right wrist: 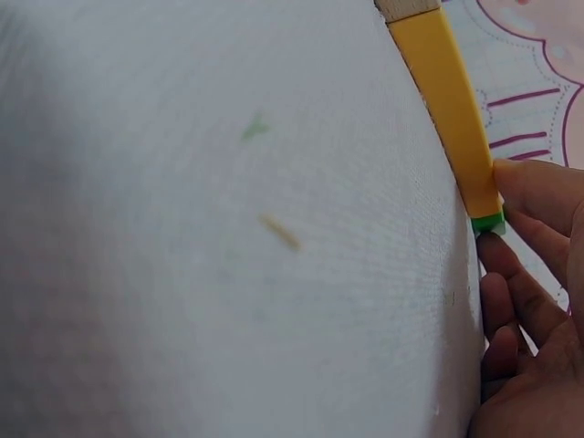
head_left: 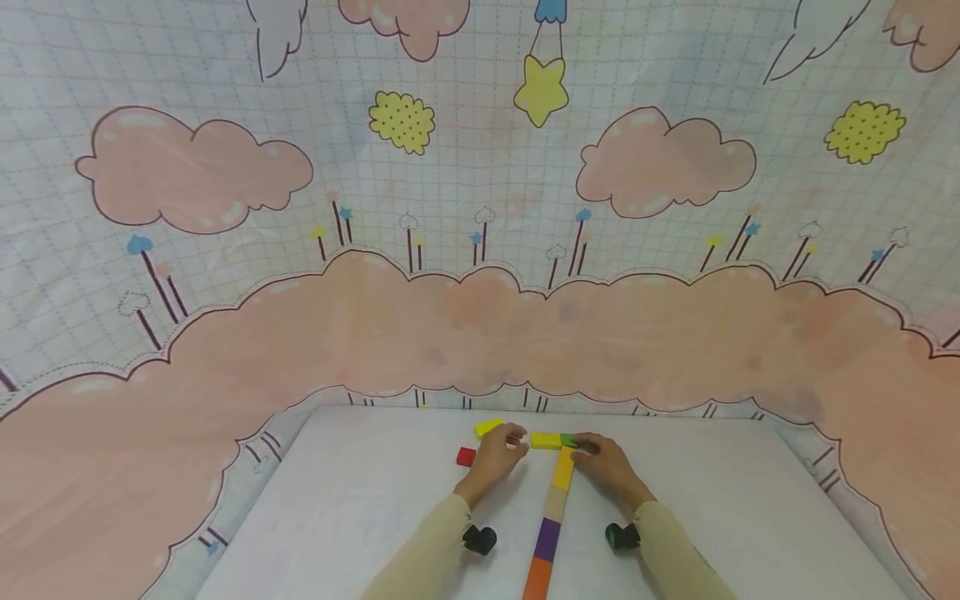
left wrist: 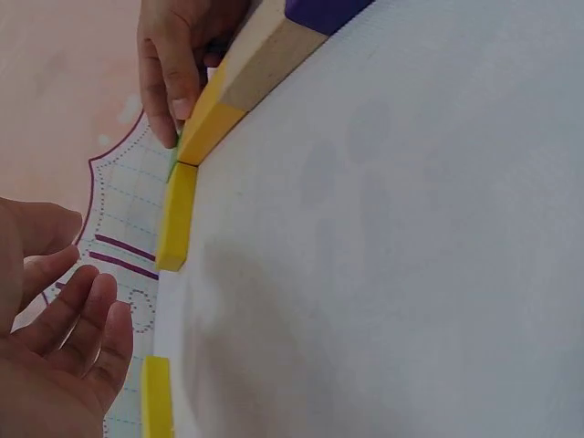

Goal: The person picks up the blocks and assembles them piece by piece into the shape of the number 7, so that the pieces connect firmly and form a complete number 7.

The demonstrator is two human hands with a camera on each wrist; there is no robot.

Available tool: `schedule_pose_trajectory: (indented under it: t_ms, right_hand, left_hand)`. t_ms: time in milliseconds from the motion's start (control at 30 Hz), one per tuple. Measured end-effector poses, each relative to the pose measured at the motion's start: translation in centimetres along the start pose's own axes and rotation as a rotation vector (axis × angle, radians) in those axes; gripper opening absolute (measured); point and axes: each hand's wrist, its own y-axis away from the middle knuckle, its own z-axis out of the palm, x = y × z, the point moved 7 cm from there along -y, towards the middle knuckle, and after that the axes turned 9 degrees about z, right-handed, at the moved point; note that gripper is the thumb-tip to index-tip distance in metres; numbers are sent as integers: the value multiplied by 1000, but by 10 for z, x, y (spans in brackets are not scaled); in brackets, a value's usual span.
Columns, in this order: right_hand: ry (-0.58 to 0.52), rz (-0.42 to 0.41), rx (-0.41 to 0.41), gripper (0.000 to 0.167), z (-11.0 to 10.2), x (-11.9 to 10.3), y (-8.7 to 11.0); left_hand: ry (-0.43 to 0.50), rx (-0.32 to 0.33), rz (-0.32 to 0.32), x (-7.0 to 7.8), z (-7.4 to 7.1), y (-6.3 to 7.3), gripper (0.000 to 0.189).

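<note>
My right hand (head_left: 609, 468) has its fingertips around the right end of a green block (head_left: 567, 439). Its thumb touches the orange-yellow block (right wrist: 447, 109) beside it. Against the green block's left end lies a yellow block (head_left: 545, 441). My left hand (head_left: 497, 458) is held over the tabletop with fingers loosely bent and nothing in them, left of that yellow block. Beyond it sits another yellow block (head_left: 488, 427), partly behind the hand in the head view. A red block (head_left: 466, 457) lies just left of the same hand.
A line of blocks runs toward me from the orange-yellow one: natural wood (head_left: 556, 504), purple (head_left: 547, 540) and orange (head_left: 537, 579). The white tabletop (head_left: 337, 483) ends at a patterned cloth (head_left: 480, 333). Dark wrist straps (head_left: 480, 539) hang by both cuffs.
</note>
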Motion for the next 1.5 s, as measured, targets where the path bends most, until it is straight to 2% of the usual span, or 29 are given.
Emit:
schedule_pose_trajectory:
  t_ms: [133,333,400,567,733,900,967,1200,1400,1500]
  right_hand:
    - [5,-11,7,34,0,-1,1]
    - [8,-2,8,34,0,-1,1]
    - [6,3,7,34,-1,-2,2]
    - [6,11,15,34,0,1,1]
    - [0,32,14,34,3,7,-3]
    - [-13,48,12,35,4,8,-4]
    - [-14,54,14,35,4,8,-4]
    - [-15,49,15,36,3,7,-1]
    - [-27,51,12,34,2,6,0]
    - [-27,50,17,34,2,5,0]
  left_hand:
    - [-9,23,41,8,-10,0,23]
    - [-46,91,132,16,-26,-1,21]
    - [-47,101,135,15,-30,-2,21]
    - [-48,98,109,9,-38,-2,23]
    - [-45,125,110,3,-48,-2,24]
    - [-45,152,67,-8,-56,-3,23]
    - [-39,156,40,-14,-58,-3,23]
    - [-46,186,22,-27,-67,-5,25]
    - [-33,196,-42,-37,-72,-5,26]
    - [-46,198,-40,-40,-74,-5,26]
